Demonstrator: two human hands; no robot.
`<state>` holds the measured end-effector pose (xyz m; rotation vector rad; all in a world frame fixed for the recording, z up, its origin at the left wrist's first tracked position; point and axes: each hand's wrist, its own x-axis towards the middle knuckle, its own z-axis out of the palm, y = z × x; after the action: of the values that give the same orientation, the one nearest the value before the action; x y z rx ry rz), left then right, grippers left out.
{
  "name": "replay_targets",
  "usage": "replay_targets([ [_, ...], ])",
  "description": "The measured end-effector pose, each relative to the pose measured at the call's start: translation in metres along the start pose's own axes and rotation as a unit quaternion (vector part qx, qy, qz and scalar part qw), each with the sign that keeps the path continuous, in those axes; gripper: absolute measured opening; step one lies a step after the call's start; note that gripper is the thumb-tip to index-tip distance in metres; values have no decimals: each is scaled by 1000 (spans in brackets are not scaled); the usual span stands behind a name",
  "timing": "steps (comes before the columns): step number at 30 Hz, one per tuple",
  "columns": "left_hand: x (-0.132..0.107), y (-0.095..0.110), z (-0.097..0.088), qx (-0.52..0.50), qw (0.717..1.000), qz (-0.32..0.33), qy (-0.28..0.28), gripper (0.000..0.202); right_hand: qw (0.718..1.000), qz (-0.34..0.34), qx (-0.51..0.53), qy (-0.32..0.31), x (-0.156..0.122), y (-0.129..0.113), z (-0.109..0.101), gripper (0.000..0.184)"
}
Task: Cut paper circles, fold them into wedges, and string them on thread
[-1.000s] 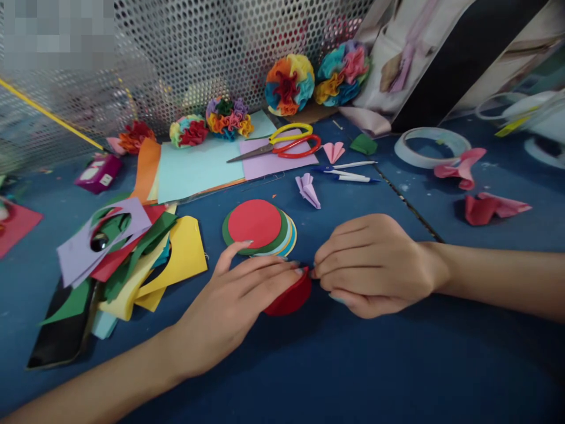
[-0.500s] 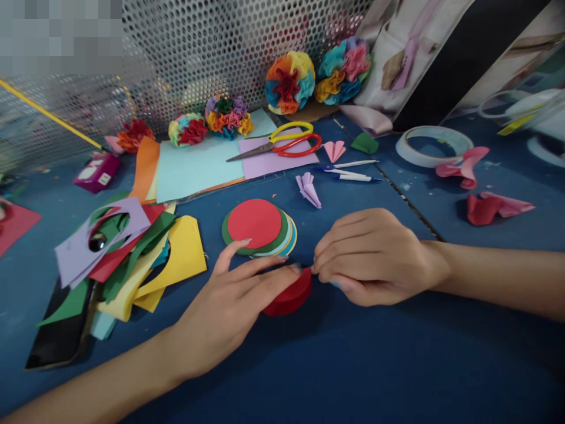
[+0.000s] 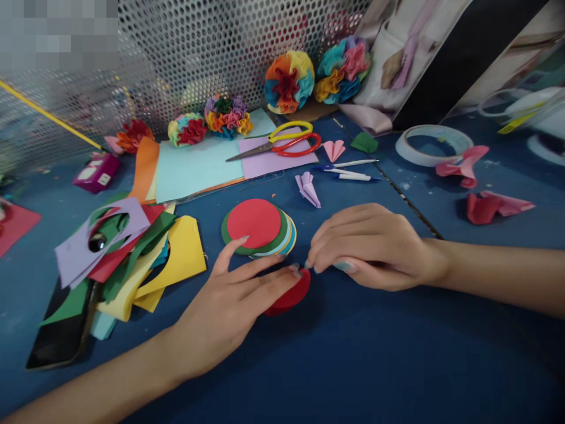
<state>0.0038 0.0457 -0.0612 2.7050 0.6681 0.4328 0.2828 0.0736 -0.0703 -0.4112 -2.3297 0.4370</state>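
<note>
A folded red paper circle (image 3: 292, 294) lies on the blue table (image 3: 353, 365), mostly under my fingers. My left hand (image 3: 229, 306) rests flat on it with fingers stretched out, pressing it down. My right hand (image 3: 366, 247) has its fingers bunched together, its fingertips pinching the fold's right end. Just behind them sits a stack of paper circles (image 3: 258, 227) with a red one on top.
Scrap paper with cut-out holes (image 3: 128, 259) is heaped at left. Coloured sheets (image 3: 198, 165), scissors (image 3: 282, 144), pens (image 3: 348, 171) and folded paper bits (image 3: 308, 188) lie behind. Paper flower balls (image 3: 289, 82) line a perforated metal screen (image 3: 176, 53). A tape roll (image 3: 432, 144) sits at right.
My right hand has lowered and slid slightly left along the fold, flattening the red paper. The left hand has stayed pressing on it.
</note>
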Motion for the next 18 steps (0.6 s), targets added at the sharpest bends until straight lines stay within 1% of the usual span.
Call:
replay_targets([
  [5, 0, 1, 1, 23, 999, 22, -4, 43, 1000, -2, -7, -28, -1, 1, 2, 25],
  [9, 0, 2, 1, 32, 999, 34, 3, 32, 999, -4, -3, -32, -1, 1, 3, 27],
  [13, -1, 0, 3, 46, 998, 47, 7, 35, 999, -2, -2, -33, -1, 1, 3, 24],
  [18, 0, -1, 5, 61, 996, 69, 19, 30, 1000, -2, -2, -29, -1, 1, 3, 25],
])
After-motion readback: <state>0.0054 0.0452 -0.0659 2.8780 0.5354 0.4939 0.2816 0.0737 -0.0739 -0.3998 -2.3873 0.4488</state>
